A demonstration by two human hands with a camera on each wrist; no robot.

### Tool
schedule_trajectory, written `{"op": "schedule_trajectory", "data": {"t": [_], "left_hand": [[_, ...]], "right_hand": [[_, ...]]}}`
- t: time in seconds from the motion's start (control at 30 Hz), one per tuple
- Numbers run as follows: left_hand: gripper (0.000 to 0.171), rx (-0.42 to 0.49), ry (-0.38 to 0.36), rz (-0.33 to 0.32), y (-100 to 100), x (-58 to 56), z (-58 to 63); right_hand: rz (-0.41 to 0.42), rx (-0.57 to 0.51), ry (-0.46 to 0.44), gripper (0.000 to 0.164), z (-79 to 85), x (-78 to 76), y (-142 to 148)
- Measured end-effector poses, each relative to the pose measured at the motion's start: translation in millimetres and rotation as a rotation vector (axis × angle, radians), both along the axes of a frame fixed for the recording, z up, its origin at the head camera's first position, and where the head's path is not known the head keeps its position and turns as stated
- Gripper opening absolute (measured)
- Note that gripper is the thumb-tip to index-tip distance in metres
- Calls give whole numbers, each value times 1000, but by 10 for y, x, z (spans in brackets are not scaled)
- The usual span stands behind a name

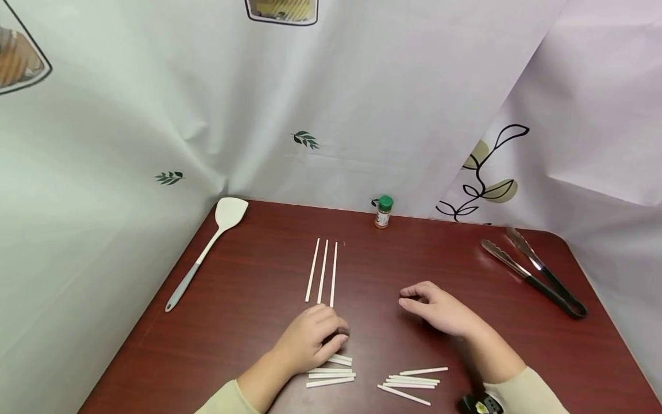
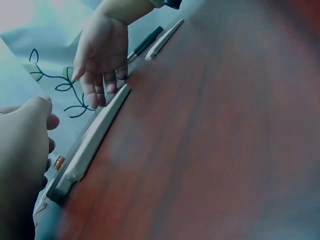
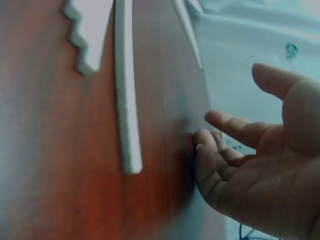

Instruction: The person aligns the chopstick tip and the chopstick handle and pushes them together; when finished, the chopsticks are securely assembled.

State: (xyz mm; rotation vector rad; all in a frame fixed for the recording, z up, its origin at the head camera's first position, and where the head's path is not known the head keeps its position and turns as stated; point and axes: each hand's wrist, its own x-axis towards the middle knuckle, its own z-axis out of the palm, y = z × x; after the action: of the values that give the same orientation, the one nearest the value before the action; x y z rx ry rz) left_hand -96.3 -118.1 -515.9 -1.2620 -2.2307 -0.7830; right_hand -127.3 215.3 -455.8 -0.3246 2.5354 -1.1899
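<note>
Three slim white sticks point(image 1: 323, 270) lie side by side on the table, pointing away from me. My left hand point(image 1: 312, 339) is just below their near ends, fingers loosely bent, with nothing visible between thumb and fingers. Partly under that hand lies a group of several white sticks point(image 1: 331, 382). Further right is a second group of white sticks point(image 1: 414, 382), slightly fanned. My right hand point(image 1: 439, 307) hovers or rests right of the three sticks, fingers relaxed and holding nothing; in the right wrist view the right hand point(image 3: 260, 160) has its thumb apart from the fingers.
A white spatula point(image 1: 230, 213) with a grey handle lies along the left edge. At the back stands a small green-capped spice jar point(image 1: 383, 213). Metal tongs point(image 1: 538, 273) with black handles are at the right. Printed white sheeting point(image 1: 362, 115) hangs around the table.
</note>
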Motion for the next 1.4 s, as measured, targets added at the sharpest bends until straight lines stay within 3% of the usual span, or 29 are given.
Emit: {"op": "schedule_trajectory", "data": {"t": [0.17, 0.33, 0.5, 0.63, 0.77, 1.07, 1.3, 1.4], "left_hand": [[8, -21, -29, -13, -30, 159, -13], [15, -14, -100, -28, -46, 226, -43], [18, -3, -169, -61, -80, 211, -49], [18, -21, -211, -74, -123, 190, -36], [21, -29, -215, -94, -162, 174, -24], [33, -103, -277, -86, -167, 203, 3], [36, -138, -269, -102, -145, 174, 19], [32, -131, -249, -116, -144, 165, 8]], "right_hand": [[-53, -45, -23, 42, -45, 202, 104], [-102, -108, 34, 35, -182, 355, 103], [-159, -219, 232, 21, -387, 502, 64], [-163, -258, 445, 23, -517, 594, 38], [-121, -246, 544, 26, -565, 639, 5], [-89, -183, 600, 29, -605, 782, -60], [132, -77, 743, 32, -633, 848, -17], [175, -50, 744, 36, -632, 860, -14]]}}
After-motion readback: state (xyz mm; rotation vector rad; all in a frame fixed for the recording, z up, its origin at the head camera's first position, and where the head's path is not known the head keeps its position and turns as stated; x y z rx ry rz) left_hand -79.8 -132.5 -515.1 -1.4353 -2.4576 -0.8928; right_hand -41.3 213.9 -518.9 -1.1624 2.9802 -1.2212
